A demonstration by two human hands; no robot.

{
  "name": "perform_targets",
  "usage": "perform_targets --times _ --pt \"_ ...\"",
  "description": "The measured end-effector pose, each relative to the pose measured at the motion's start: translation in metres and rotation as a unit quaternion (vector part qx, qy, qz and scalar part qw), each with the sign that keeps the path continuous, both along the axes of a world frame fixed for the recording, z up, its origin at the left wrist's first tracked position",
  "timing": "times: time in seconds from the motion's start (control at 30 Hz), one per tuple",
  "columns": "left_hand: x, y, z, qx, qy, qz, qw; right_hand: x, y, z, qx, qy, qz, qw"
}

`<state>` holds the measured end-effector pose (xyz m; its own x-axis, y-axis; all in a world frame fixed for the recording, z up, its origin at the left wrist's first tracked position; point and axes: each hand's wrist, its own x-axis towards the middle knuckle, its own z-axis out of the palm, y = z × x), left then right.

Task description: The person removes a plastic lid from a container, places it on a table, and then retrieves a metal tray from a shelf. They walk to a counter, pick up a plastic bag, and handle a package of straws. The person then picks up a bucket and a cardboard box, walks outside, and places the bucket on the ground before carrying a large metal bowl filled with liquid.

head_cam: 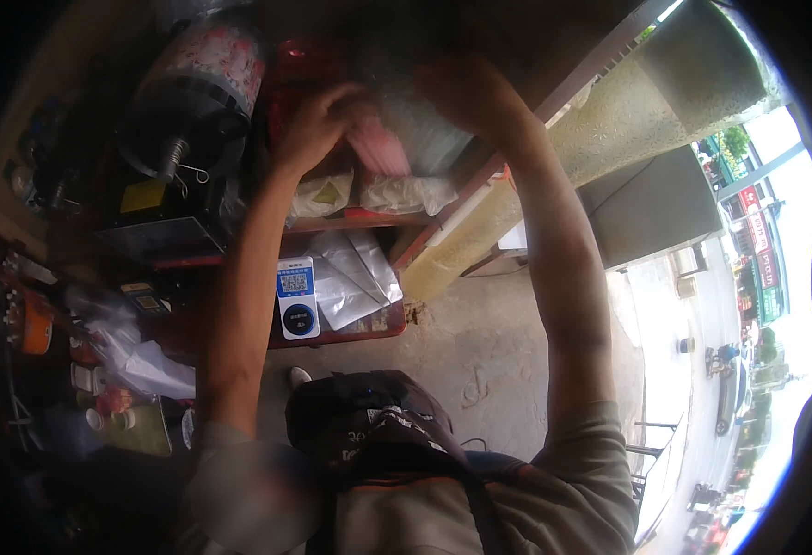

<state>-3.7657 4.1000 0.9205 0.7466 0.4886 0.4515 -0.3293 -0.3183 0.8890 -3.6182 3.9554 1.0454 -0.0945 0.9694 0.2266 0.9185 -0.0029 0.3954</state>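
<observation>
My left hand (319, 128) reaches over a shelf (357, 222) with a reddish edge, its fingers bent over a pink bundle (382, 146) that looks like thin plastic. Blur hides whether they grip it. Farther right, my right hand (475, 97) is raised above the shelf's far side. Its fingertips fade into shadow and blur, so what they touch is hidden. Between the hands lies pale, clear plastic (434, 135). Two translucent plastic bags, one on the left (323, 196) and one on the right (409, 194), rest along the shelf's near edge. Red packaging (302, 66) sits behind my left hand.
Left of the shelf stands a black machine (170, 229) with a roll of printed film (215, 62) on a sprung spindle. Below, a red-edged table (361, 335) bears plastic sheets (357, 277) and a code stand (298, 298). A slanting frame (586, 62) borders the right; a street lies beyond.
</observation>
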Motion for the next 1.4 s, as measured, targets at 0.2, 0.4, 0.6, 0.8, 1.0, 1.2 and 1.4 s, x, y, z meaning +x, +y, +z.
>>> perform_targets --times 0.2,0.4,0.6,0.8,1.0,1.2,1.4 --pt "0.001 0.009 0.015 0.037 0.013 -0.063 0.997 0.004 0.005 -0.008 0.019 0.029 -0.044 0.998" --pt "0.002 0.005 0.01 -0.038 -0.037 -0.102 0.993 0.016 0.011 -0.014 -0.018 -0.003 -0.052 0.998" --pt "0.003 0.004 0.008 -0.066 -0.019 -0.108 0.992 0.012 0.017 -0.01 -0.056 -0.053 -0.038 0.996" --pt "0.014 0.001 0.01 -0.151 0.035 -0.123 0.98 0.041 0.016 -0.015 -0.048 -0.008 -0.039 0.998" --pt "0.023 0.008 -0.008 -0.17 0.024 -0.128 0.977 0.069 0.002 -0.024 0.123 -0.056 0.105 0.985" --pt "0.007 -0.001 -0.006 -0.03 -0.003 -0.026 0.999 -0.024 -0.043 -0.001 0.204 0.09 -0.066 0.973" --pt "0.005 -0.004 0.003 -0.057 -0.014 -0.064 0.996 -0.022 -0.052 -0.019 0.183 0.016 -0.015 0.983"
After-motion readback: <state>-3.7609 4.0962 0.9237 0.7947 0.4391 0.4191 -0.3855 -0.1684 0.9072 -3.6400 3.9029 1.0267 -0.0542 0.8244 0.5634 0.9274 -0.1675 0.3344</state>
